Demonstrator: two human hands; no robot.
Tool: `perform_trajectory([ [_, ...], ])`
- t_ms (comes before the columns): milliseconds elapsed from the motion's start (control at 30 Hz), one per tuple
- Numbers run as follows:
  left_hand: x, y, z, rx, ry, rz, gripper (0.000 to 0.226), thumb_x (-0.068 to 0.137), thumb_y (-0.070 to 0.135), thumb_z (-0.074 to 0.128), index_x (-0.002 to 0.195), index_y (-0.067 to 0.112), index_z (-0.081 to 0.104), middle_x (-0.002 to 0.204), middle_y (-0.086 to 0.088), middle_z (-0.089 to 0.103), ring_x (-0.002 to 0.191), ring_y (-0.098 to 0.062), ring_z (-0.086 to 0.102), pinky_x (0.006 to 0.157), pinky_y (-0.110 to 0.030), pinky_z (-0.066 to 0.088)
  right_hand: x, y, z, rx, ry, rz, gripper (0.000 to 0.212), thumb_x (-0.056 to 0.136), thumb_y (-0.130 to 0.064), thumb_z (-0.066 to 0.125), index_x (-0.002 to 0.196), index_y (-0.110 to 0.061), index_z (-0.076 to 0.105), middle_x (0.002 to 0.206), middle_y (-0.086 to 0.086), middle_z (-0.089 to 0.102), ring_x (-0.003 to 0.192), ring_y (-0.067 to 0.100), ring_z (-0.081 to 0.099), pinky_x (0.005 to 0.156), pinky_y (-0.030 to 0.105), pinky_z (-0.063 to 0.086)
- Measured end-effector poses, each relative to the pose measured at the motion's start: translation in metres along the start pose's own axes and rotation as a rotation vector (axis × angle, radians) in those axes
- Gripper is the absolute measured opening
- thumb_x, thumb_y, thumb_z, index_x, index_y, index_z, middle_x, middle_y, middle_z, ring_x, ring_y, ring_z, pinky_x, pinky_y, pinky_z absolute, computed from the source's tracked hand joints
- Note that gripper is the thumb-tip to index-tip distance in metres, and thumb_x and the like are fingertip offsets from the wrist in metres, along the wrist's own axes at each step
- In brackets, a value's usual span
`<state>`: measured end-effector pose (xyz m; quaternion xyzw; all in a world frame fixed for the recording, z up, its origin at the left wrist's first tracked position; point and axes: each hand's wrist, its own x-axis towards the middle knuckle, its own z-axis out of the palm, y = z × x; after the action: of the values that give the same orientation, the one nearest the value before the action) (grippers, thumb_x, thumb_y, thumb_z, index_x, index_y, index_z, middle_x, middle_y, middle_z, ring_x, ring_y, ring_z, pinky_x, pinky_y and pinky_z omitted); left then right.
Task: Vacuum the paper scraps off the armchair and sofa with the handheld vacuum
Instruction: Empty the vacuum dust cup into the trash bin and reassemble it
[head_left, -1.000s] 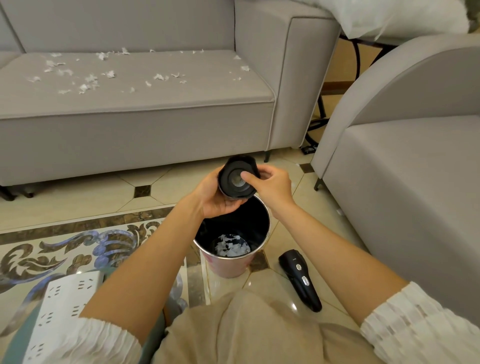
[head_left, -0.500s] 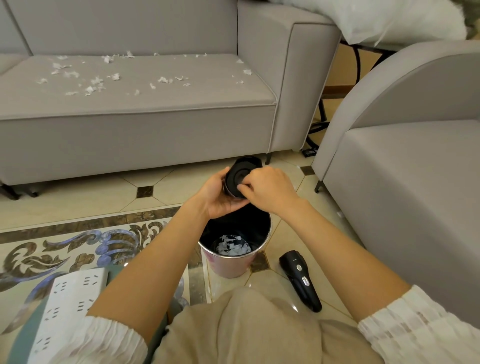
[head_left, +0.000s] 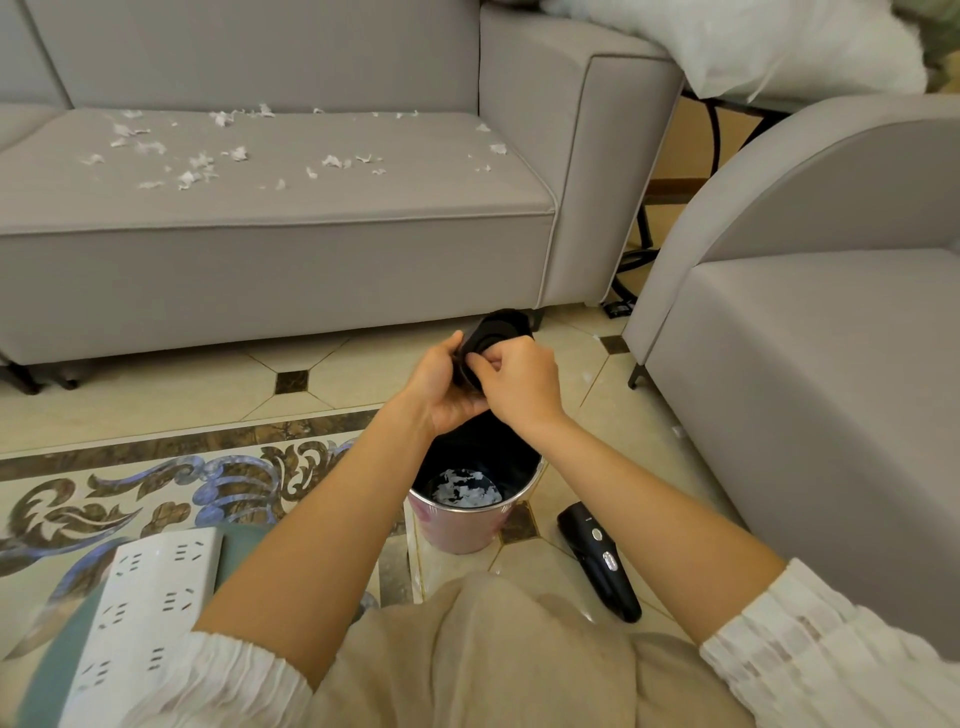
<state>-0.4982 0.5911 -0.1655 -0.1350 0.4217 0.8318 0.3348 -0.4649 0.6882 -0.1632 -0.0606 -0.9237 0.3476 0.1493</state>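
Pink bin (head_left: 457, 530), black liner: white paper scraps (head_left: 464, 487) lie at the bottom. Landmark = bin.

Directly above the bin's far rim, both hands hold the vacuum's black dust cup (head_left: 493, 335). Left hand (head_left: 441, 387) wraps it from below and the side, fingers curled closed around it. Right hand (head_left: 519, 382) is closed over the cup's open face, fingertips pinched at its centre.

Versus 0.5 s ago: right hand now covers more of the cup mouth; cup otherwise in the same spot over the bin.

Handheld vacuum body (head_left: 600, 561) lies on the tile floor just right of the bin, untouched. Sofa (head_left: 291, 244) beyond the bin, seat strewn with scraps. Armchair (head_left: 810, 332) to the right. White power strip (head_left: 140, 613) left of the bin.
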Motion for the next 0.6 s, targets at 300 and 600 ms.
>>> perform_trajectory([
  [300,0.005,-0.003,-0.003,-0.04,0.073,0.071,0.04,0.104,0.037,0.038,0.121,0.006,0.056,0.099,-0.014,0.068,0.088,-0.024,0.067,0.067,-0.036,0.056,-0.002,-0.01,0.011,0.087,0.056,0.131,0.039,0.094,-0.023,0.058,0.06,-0.007,0.066,0.056,0.004,0.061,0.06,0.024,0.058,0.062,0.032,0.044],
  [600,0.005,-0.005,-0.011,-0.009,0.07,0.099,0.046,0.104,0.039,0.035,0.13,0.006,0.054,0.101,-0.014,0.067,0.09,-0.023,0.065,0.058,-0.033,0.057,-0.001,-0.014,0.017,0.193,0.018,0.214,0.032,0.094,-0.021,0.059,0.069,-0.004,0.071,0.068,0.008,0.069,0.067,0.023,0.064,0.062,0.029,0.048],
])
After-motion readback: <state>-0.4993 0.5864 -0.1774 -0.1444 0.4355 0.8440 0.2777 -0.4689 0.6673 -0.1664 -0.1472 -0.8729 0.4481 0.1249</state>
